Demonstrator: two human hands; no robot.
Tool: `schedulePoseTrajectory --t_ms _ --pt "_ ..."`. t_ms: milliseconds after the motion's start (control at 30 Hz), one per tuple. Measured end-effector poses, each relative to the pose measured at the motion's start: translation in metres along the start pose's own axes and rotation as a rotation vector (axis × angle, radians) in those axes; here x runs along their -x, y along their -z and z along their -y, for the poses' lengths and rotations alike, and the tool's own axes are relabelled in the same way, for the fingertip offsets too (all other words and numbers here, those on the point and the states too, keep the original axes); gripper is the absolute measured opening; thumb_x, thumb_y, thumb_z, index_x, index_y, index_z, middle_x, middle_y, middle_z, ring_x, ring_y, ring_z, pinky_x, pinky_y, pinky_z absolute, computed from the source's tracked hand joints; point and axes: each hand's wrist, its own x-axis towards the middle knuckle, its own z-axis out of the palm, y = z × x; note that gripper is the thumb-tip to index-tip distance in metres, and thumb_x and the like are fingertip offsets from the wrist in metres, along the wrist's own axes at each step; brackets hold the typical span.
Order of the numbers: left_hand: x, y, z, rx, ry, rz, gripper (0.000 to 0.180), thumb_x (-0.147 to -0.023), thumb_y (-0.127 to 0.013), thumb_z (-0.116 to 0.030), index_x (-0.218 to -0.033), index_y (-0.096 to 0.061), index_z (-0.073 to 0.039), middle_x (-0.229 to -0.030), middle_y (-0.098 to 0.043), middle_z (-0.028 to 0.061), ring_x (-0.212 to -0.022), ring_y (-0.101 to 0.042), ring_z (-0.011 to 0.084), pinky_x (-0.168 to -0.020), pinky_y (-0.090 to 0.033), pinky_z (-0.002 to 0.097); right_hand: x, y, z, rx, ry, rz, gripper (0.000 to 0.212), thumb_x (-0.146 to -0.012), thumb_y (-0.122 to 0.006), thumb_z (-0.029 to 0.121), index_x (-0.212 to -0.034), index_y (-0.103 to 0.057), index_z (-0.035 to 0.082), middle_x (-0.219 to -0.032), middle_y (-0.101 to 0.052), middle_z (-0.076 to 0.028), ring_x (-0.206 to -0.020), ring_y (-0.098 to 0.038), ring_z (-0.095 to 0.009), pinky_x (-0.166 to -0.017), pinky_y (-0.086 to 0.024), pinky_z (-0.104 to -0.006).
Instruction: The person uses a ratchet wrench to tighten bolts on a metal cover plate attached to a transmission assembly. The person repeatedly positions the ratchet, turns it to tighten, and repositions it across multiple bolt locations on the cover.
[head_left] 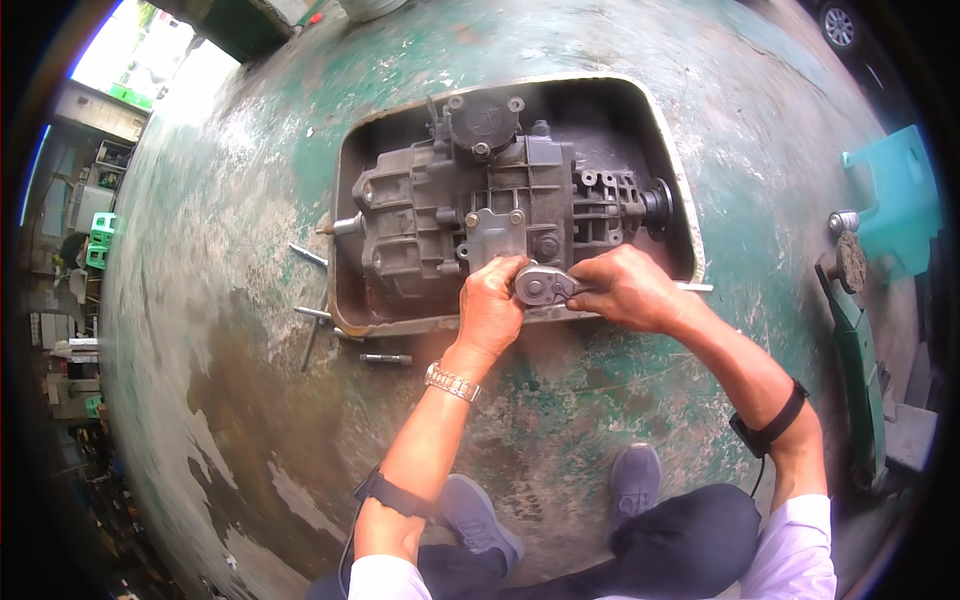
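A grey metal gearbox (420, 200) lies in a shallow, dark tray (685, 180) with a pale rim. Over the tray's near edge is a ratchet wrench (536, 287), its round head facing up. My right hand (630, 288) is closed around the handle, which points right. My left hand (492, 300) is closed against the left side of the head, fingertips pinched at the gearbox's near side. Whatever sits under the ratchet head is hidden. Just beyond my left fingers, a light bolted cover plate (495, 238) shows on the housing.
Left of the tray, metal rods (308, 256) and a short bar (385, 358) lie on the worn green floor (240, 330). A turquoise plastic stool (895, 205) and a green floor jack (855, 370) stand at the right. My shoes (635, 475) are near the bottom.
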Motion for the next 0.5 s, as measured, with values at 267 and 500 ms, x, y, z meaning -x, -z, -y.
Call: schedulePoseTrajectory --t_ms 267,500 --pt "0.004 -0.012 0.005 -0.099 -0.060 -0.101 0.024 -0.077 -0.067 0.001 -0.100 -0.067 -0.005 -0.093 -0.068 0.0150 -0.085 -0.067 0.0372 -0.072 -0.055 0.0406 -0.045 0.049 0.012 0.477 0.379 0.092 0.016 -0.072 -0.073 0.020 -0.081 -0.070 0.008 -0.073 -0.064 -0.011 -0.071 -0.065 -0.032 -0.066 -0.051 -0.0436" --pt "0.003 -0.011 0.010 -0.044 -0.083 -0.105 0.024 -0.076 -0.069 -0.001 -0.099 -0.068 -0.004 -0.089 -0.068 0.0140 -0.080 -0.068 0.0352 -0.068 -0.055 0.0391 -0.018 0.026 -0.001 0.263 0.073 0.060 0.021 -0.074 -0.076 0.014 -0.091 -0.070 0.004 -0.077 -0.066 -0.015 -0.071 -0.065 -0.036 -0.064 -0.051 -0.0440"
